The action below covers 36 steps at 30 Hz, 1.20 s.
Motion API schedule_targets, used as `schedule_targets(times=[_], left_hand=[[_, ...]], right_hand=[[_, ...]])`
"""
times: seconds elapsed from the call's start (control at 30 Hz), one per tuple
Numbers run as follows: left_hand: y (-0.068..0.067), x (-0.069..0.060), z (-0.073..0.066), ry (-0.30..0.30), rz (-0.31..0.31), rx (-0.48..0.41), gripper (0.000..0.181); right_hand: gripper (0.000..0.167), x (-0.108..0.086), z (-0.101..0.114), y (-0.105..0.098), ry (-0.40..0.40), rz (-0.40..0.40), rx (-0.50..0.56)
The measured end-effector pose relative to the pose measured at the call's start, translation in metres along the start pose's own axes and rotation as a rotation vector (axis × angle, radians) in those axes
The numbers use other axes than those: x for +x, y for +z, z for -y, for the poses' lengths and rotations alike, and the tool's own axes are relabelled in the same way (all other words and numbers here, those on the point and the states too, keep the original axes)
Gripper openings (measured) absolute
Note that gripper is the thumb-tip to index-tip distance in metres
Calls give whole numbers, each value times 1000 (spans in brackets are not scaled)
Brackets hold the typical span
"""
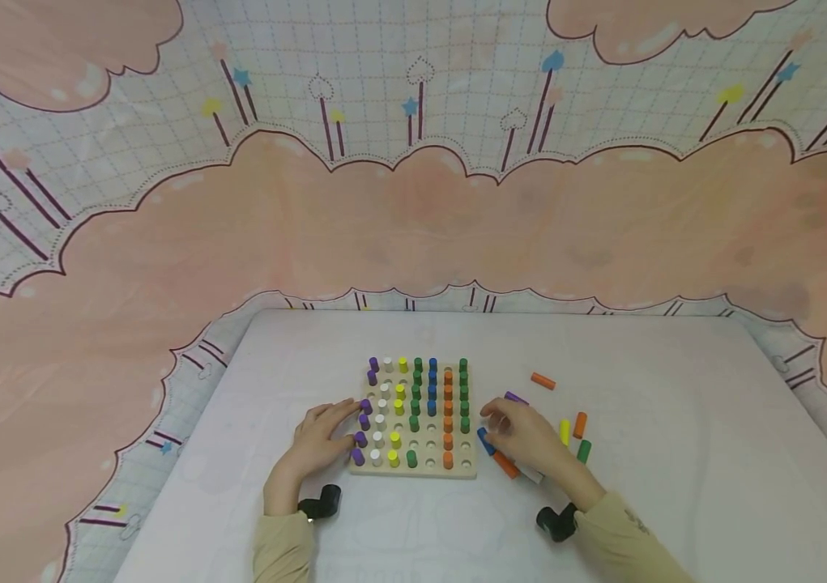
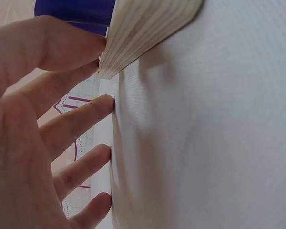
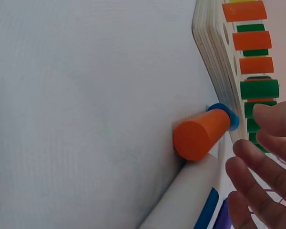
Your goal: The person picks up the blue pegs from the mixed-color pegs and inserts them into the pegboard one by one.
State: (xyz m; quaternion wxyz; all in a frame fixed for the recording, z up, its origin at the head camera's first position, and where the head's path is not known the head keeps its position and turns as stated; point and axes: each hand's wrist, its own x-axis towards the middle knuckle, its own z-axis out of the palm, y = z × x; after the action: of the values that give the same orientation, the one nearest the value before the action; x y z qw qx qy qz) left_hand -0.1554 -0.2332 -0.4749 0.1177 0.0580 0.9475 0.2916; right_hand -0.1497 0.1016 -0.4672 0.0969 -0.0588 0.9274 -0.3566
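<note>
A wooden pegboard [image 1: 420, 473] holds columns of purple, white, yellow, green, blue, orange and green pegs, with several holes bare. Along its left side rests my left hand [image 1: 321, 441]; in the left wrist view its thumb and forefinger touch the board's edge [image 2: 148, 36] below a purple peg [image 2: 76, 12], and the other fingers spread on the tabletop. My right hand [image 1: 530, 437] hovers right of the board, fingers loosely bent, nothing visible between them. Beneath it lie a blue peg [image 1: 486, 441], an orange peg [image 3: 198, 136] and a white peg [image 3: 186, 195].
More loose pegs lie to the right: an orange peg [image 1: 543, 380] farther back, a purple peg [image 1: 516, 397], a yellow peg [image 1: 564, 431], another orange peg [image 1: 580, 425] and a green peg [image 1: 584, 451]. A white cloth [image 1: 675, 453] covers the table; a patterned curtain [image 1: 457, 227] hangs behind.
</note>
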Motion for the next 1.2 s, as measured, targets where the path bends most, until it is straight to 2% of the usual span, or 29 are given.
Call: schedule_targets(times=[0.2, 0.37, 0.87, 1.2], left_hand=[[0, 0, 0, 3, -3, -3, 56], [0, 0, 1, 2, -3, -2, 55], [1, 1, 1, 6, -7, 1, 55], [1, 0, 0, -2, -3, 5, 55]], right_hand=[[27, 2, -2, 5, 36, 26, 5], [29, 4, -3, 10, 47, 16, -21], [33, 4, -4, 20, 35, -33, -42], [30, 5, -3, 20, 21, -53, -51]])
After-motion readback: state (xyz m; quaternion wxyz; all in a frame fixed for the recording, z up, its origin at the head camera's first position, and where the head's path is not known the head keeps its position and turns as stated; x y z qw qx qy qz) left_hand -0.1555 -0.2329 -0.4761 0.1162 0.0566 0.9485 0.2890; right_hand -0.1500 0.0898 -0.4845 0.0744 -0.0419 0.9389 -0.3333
